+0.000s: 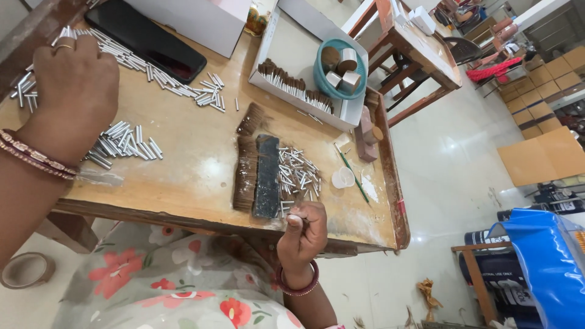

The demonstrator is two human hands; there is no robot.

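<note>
From the head camera I see my right hand (303, 234) at the near edge of the table (201, 152), closed into a loose fist with thumb and forefinger pinched together. Something thin and dark shows in the pinch, likely a small tuft of bristles, but it is too small to be sure. The scattered metal tubes (298, 173) lie just beyond this hand, toward the far edge, lying every way with no common axis. Beside them, to the left, a dark flat block (267, 176) runs with its long axis from near edge to far edge, and a band of brown bristles (246, 173) lies along its left side.

My left hand (73, 91) rests knuckles up near the left edge, fingers curled down onto a second pile of tubes (125, 143); I cannot tell whether it grips any. The right hand is much the nearer to the scattered tubes and block.
</note>
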